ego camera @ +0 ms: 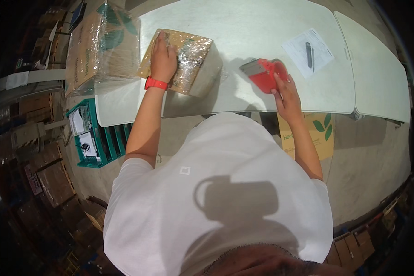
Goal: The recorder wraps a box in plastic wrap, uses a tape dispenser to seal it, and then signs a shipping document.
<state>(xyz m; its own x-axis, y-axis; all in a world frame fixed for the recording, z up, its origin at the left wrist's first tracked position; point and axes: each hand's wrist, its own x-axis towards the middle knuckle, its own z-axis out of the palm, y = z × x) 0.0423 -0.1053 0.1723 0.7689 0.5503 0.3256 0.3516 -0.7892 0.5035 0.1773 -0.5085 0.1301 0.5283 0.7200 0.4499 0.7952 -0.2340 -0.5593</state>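
A cardboard box wrapped in clear plastic film (193,58) stands on the white table (241,24). My left hand (164,60) lies over the box's left part, palm down with fingers stretched toward the far edge; a red watch is on that wrist. To the right, my right hand (287,91) grips a red and grey packing tape dispenser (264,74), held at the table with its grey end pointing left, apart from the box. Beyond that hand, a printed sheet of paper (295,51) bears a dark utility knife (308,55) and a thin pen-like item (313,60).
A larger film-wrapped carton (114,51) stands at the table's left end. Below it is a green tray rack (101,138) with papers. A flat-looking cardboard carton (308,138) shows below the front edge. A second table (376,65) adjoins on the right.
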